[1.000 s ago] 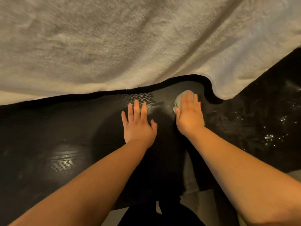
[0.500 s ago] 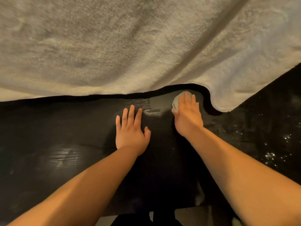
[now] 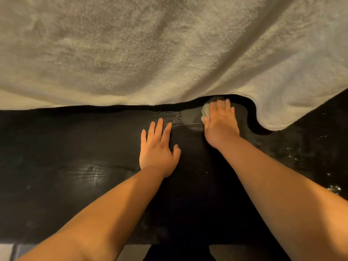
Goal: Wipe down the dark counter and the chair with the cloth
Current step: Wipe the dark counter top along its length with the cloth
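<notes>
The cloth lies under the right hand, its straight fingers pressing it onto the dark bench; the left hand rests flat, fingers spread, apart from it.

The right hand presses flat, fingers straight, on a small pale cloth — only the cloth's edge shows past the fingertips and thumb side. The left hand lies flat beside it, fingers spread, palm down on the dark counter. Just beyond both hands a cream, fuzzy blanket overhangs the counter's far edge. Between the hands a streaked sheen catches the light — another glints left of the left wrist.
</notes>
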`<act>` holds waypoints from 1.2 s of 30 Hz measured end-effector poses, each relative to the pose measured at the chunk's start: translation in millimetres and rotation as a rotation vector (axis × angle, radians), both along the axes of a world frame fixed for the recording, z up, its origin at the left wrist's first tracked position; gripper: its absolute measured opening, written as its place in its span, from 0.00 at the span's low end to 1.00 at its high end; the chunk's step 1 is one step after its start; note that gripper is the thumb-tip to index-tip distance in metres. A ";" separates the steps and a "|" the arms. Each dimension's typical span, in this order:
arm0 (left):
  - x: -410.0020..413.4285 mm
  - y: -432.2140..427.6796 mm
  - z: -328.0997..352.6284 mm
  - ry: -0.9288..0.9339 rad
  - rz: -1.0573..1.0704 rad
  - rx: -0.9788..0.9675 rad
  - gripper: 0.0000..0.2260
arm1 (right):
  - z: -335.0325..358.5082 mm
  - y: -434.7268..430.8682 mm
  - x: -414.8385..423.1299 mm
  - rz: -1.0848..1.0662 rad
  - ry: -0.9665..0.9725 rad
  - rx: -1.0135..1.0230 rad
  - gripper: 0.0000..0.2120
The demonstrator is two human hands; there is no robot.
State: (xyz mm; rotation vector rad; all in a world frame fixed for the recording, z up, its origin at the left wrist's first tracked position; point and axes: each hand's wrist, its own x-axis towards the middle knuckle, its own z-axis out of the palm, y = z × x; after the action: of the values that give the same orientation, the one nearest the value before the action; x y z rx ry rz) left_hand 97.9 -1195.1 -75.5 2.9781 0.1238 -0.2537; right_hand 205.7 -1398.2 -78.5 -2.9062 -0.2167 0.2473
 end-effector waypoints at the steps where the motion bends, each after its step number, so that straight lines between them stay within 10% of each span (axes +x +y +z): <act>1: -0.5 0.8 -0.6 0.001 0.002 -0.002 0.34 | 1.2 13.9 -6.3 0.071 -0.005 0.027 0.29; 6: -0.2 2.2 -2.5 0.015 0.005 -0.012 0.36 | 7.6 26.5 -35.7 0.469 0.055 0.101 0.28; 14: 2.6 0.6 1.1 0.029 0.023 -0.020 0.34 | 4.8 24.9 13.0 0.074 -0.006 0.029 0.23; 20: 1.6 -0.2 0.4 0.021 0.033 -0.025 0.36 | 5.5 38.1 -17.0 0.504 0.053 0.124 0.29; 28: 2.9 -1.1 0.3 0.016 0.034 0.010 0.34 | 8.0 16.2 20.6 -0.011 -0.016 -0.008 0.21; 36: 2.4 -1.4 0.1 0.003 0.033 0.031 0.36 | 1.0 16.8 -35.1 0.444 0.000 0.106 0.28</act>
State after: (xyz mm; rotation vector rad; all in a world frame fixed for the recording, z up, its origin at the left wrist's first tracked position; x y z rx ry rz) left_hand 100.3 -1196.5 -75.4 3.0031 0.1787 -0.2540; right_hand 170.6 -1381.4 -77.4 -2.7186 -0.8486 0.2942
